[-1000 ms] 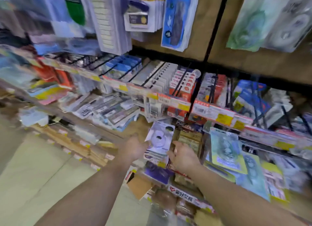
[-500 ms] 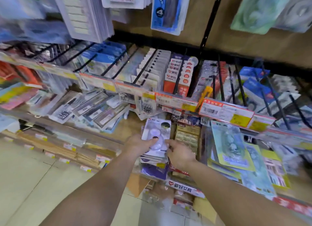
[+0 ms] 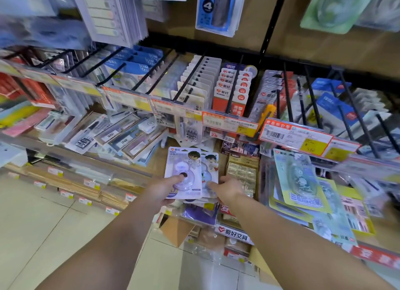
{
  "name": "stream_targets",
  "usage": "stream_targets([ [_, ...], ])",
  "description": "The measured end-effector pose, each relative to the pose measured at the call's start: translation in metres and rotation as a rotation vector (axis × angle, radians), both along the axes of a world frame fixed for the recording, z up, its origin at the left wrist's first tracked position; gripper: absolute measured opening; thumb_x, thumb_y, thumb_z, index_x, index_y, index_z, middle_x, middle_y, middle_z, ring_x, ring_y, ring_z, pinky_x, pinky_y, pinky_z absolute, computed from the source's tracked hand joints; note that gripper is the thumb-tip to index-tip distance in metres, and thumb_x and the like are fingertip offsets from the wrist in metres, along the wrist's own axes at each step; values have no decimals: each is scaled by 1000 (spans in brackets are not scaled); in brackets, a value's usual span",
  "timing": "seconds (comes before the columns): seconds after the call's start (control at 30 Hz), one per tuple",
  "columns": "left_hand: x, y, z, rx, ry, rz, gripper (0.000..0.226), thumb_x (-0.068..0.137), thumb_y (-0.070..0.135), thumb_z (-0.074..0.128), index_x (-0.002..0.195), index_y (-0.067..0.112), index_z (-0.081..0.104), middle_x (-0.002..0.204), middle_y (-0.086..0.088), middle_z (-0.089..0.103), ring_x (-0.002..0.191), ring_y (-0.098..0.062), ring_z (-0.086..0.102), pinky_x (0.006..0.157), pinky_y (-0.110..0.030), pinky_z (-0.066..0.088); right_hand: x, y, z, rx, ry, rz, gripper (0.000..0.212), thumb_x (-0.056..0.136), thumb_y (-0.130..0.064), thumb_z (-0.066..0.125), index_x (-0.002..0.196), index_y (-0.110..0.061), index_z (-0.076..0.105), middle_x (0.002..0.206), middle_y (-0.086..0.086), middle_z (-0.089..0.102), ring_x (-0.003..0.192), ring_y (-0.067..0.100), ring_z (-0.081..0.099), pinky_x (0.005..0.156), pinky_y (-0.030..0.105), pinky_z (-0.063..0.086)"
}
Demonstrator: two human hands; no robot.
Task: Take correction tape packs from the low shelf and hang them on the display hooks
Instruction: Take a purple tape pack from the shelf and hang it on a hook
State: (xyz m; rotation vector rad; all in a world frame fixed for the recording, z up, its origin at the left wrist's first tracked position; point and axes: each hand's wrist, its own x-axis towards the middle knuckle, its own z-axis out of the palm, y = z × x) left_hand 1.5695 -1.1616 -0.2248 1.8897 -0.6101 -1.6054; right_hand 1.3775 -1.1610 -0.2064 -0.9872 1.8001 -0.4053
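My left hand (image 3: 162, 189) grips a white correction tape pack (image 3: 183, 172) with a cartoon figure, thumb on its front. Behind it and a little to the right lies a second such pack (image 3: 209, 170), and my right hand (image 3: 227, 189) pinches its lower edge. Both packs are held above a small stack of the same packs (image 3: 194, 201) on the low shelf. Above them runs a row of black display hooks (image 3: 190, 77) with price tags, most carrying hanging goods.
Pen and ink packs (image 3: 112, 136) lie piled to the left on the low shelf. A box of erasers (image 3: 242, 172) sits just right of my right hand. Green and blue tape packs (image 3: 303, 185) lean at the right. A cardboard box (image 3: 176, 231) sits below.
Both hands have closed in on the packs and lifted them off the stack. The front pack has slid left, so the second one shows beside it. The camera has tilted upward.
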Motion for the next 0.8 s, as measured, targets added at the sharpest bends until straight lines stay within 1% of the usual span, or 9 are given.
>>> stream_targets([
  [0.07, 0, 2, 3, -13, 20, -7, 48, 77, 37, 83, 113, 12, 63, 117, -12, 64, 109, -29, 63, 79, -39, 56, 0, 2, -1, 20, -49, -69, 34, 86, -36, 74, 98, -9, 58, 91, 6, 64, 78, 23, 62, 69, 34, 50],
  [0.17, -1, 6, 8, -22, 64, -12, 37, 81, 32, 81, 107, 14, 63, 112, -7, 63, 108, -26, 61, 92, -43, 54, 0, 9, 2, 17, -137, -159, 30, 86, -36, 75, 80, -16, 54, 76, 2, 57, 60, 17, 50, 61, 31, 45],
  [0.3, -4, 11, 11, -16, 100, -69, 25, 83, 31, 78, 101, 18, 67, 116, -9, 67, 109, -28, 64, 94, -43, 52, -4, 16, 3, -16, -251, -244, 40, 82, -40, 77, 101, -11, 57, 90, 2, 62, 75, 21, 62, 67, 34, 57],
  [0.37, -8, 17, 11, -19, 103, -99, 30, 84, 30, 76, 108, 16, 67, 117, -11, 69, 110, -30, 65, 97, -45, 51, -7, 23, 5, -30, -346, -291, 31, 85, -26, 77, 105, -8, 61, 91, 5, 69, 76, 22, 67, 66, 35, 58],
  [0.43, -12, 25, 11, -28, 106, -133, 35, 84, 30, 76, 114, 15, 66, 116, -11, 71, 106, -29, 67, 99, -47, 51, -13, 32, 7, -45, -401, -309, 18, 86, -15, 75, 97, -9, 63, 89, 8, 71, 73, 23, 68, 72, 40, 60],
  [0.5, -16, 34, 14, -51, 121, -143, 41, 84, 31, 77, 119, 14, 65, 112, -9, 73, 94, -25, 69, 95, -45, 52, -18, 43, 10, -63, -427, -287, 12, 88, -12, 73, 93, -11, 61, 88, 6, 71, 70, 20, 67, 67, 37, 59],
  [0.57, -20, 44, 19, -86, 130, -126, 46, 82, 32, 79, 120, 12, 63, 109, -8, 73, 86, -21, 69, 86, -40, 55, -25, 54, 14, -81, -455, -262, 18, 90, -13, 71, 104, -12, 61, 94, 7, 72, 76, 20, 69, 62, 32, 58],
  [0.73, -35, 71, 41, -165, 156, -184, 39, 86, 33, 76, 117, 13, 64, 92, -2, 77, 66, -11, 72, 61, -29, 52, -46, 83, 37, -186, -410, -219, 27, 89, -19, 72, 113, -12, 61, 107, 12, 73, 98, 28, 70, 86, 46, 59],
  [0.8, -50, 87, 56, -204, 160, -209, 21, 89, 28, 72, 104, 15, 64, 82, 2, 77, 62, -10, 72, 58, -28, 53, -62, 100, 48, -228, -398, -182, 28, 91, -16, 69, 117, -8, 58, 108, 13, 72, 93, 22, 69, 70, 29, 60],
])
